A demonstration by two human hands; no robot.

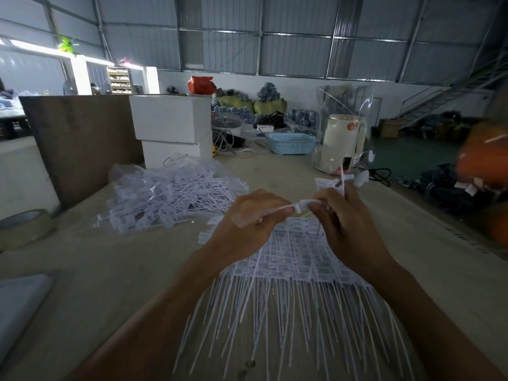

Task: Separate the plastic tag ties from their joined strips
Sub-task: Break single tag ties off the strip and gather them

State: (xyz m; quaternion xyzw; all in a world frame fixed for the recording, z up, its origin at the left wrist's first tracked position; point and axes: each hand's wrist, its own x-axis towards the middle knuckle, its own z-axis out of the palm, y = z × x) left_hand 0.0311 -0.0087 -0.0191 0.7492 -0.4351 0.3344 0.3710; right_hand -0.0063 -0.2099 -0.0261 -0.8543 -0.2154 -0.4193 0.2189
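Both my hands are raised over the middle of the bench, close together. My left hand has its grip curled round one end of a white tag tie; my right hand pinches the other end, and more joined tags stand up from behind its fingers. The tie spans the small gap between the two grips.

Below my wrists, toward the near edge, lies a pile of tag ties, label heads away from me, thin tails fanned toward me.

Toward the far left of the bench sits a heap of joined strips, partly on clear plastic wrap. Behind it stand stacked white boxes and a brown board upright beside them. A roll of tape rests at the left edge.

At the far right stands a cream kettle in a clear bag; a light blue basket lies beside it, further back. An orange blur fills the right edge; I cannot tell what it is.
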